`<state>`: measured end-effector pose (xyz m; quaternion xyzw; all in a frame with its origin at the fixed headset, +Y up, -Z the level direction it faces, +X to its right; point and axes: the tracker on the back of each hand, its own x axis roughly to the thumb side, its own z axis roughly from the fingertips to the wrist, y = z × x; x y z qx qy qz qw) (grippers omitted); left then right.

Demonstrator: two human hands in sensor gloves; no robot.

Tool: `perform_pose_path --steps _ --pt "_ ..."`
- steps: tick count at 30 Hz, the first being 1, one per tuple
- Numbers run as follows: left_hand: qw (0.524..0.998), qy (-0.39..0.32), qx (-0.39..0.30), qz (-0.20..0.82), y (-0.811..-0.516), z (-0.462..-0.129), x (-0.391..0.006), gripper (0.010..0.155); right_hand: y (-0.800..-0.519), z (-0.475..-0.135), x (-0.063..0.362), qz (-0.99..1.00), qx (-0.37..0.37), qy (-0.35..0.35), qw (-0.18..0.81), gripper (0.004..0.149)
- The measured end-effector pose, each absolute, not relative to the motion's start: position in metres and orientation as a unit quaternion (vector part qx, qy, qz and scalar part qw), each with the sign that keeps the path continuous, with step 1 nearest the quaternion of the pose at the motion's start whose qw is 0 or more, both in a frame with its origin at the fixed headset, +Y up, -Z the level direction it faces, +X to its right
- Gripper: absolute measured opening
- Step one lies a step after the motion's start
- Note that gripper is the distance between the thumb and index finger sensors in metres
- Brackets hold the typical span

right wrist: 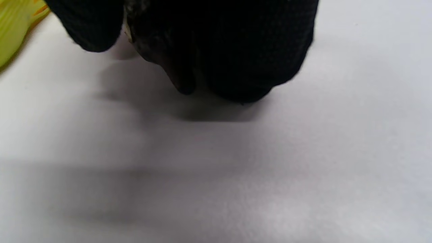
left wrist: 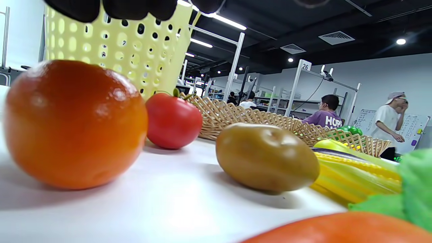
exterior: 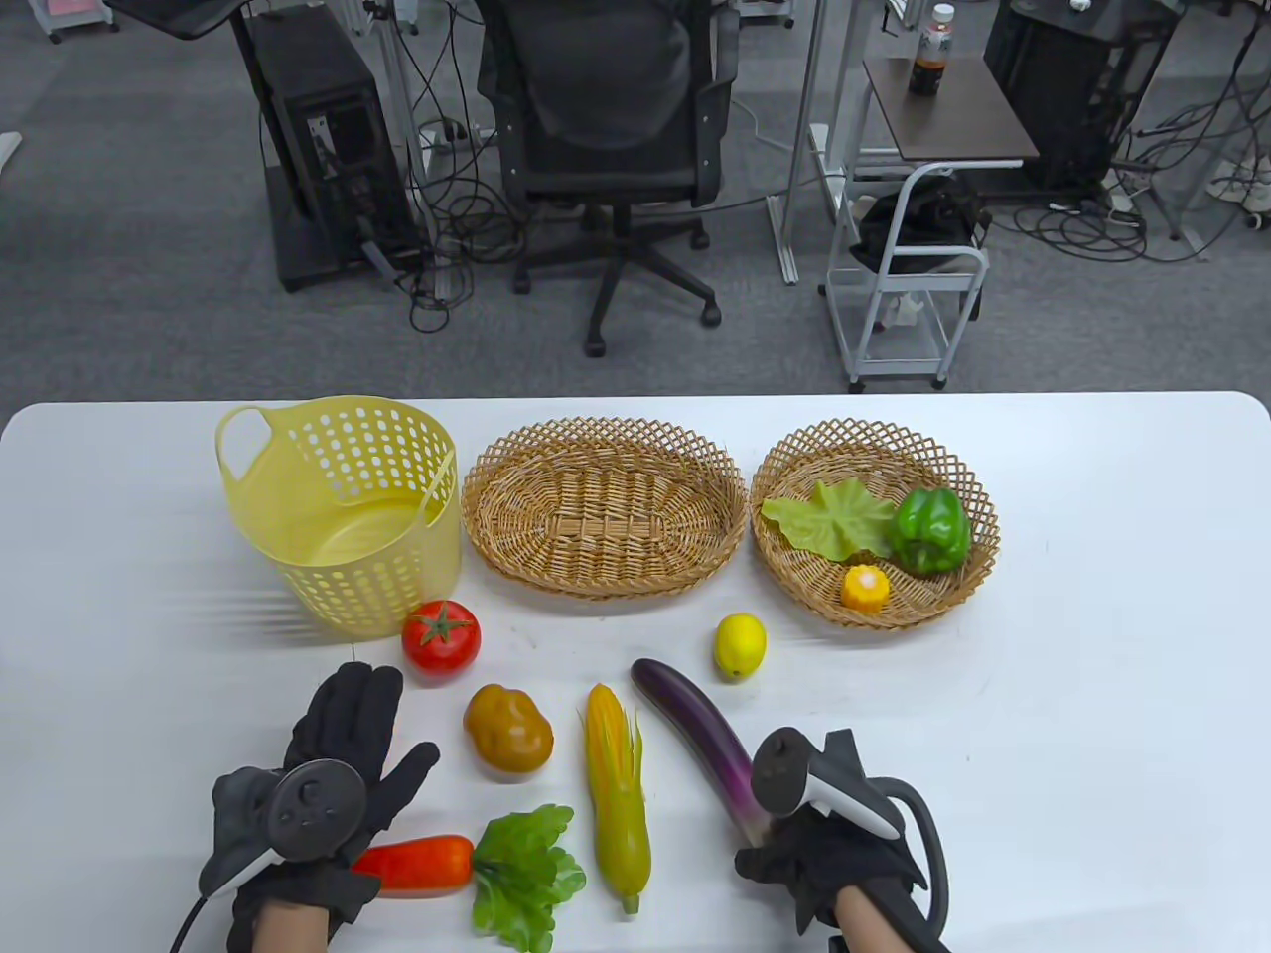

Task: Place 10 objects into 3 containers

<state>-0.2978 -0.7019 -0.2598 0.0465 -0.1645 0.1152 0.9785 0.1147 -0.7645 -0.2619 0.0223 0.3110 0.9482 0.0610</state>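
- Right hand (exterior: 829,854) had its grip curled over the stem end of the eggplant (exterior: 700,730), which lay flat on the surface (exterior: 1092,695); the fingers looked closed round it, though the tracker hid most of them.
- Left hand (exterior: 328,784) lay spread, fingers out, holding nothing. An orange fruit sat under it in the left wrist view (left wrist: 74,123), and I could not tell if the palm touched it.
- Done so far, by my count: three things in the right wicker basket (exterior: 968,472), a lettuce leaf (exterior: 829,516), a green pepper (exterior: 928,531) and a small corn piece (exterior: 864,588).
- Yellow tub (exterior: 338,516) and middle wicker basket (exterior: 601,506) held nothing I could see.
- Left on the surface: tomato (exterior: 441,638), potato (exterior: 507,733), corn cob (exterior: 616,794), lemon (exterior: 740,645), carrot (exterior: 422,864), the eggplant and the orange fruit.
- Roughly a third through, I judged.
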Motion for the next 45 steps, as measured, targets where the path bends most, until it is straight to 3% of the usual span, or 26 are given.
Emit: perform_pose_path --steps 11,21,28,32,39,45 --pt "0.981 -0.155 0.035 0.115 -0.706 -0.264 -0.3 0.077 -0.756 -0.254 0.124 0.966 0.045 0.242 0.075 0.07" --pt "0.979 -0.152 0.055 0.121 -0.703 -0.262 -0.304 0.077 -0.683 -0.262 0.137 0.986 0.058 0.134 0.081 0.069" --pt "0.979 -0.157 0.062 0.113 -0.701 -0.258 -0.3 0.077 -0.636 -0.311 0.116 0.995 0.045 0.072 0.059 0.067" --pt "0.982 -0.151 0.059 0.101 -0.702 -0.261 -0.302 0.077 -0.625 -0.35 0.099 0.997 0.024 0.06 0.035 0.066" --pt "0.984 -0.133 0.063 0.103 -0.704 -0.263 -0.307 0.077 -0.629 -0.424 0.065 0.997 -0.027 0.056 0.04 0.065" --pt "0.985 -0.13 0.056 0.099 -0.706 -0.264 -0.307 0.077 -0.651 -0.458 0.029 0.996 -0.047 0.071 0.008 0.065"
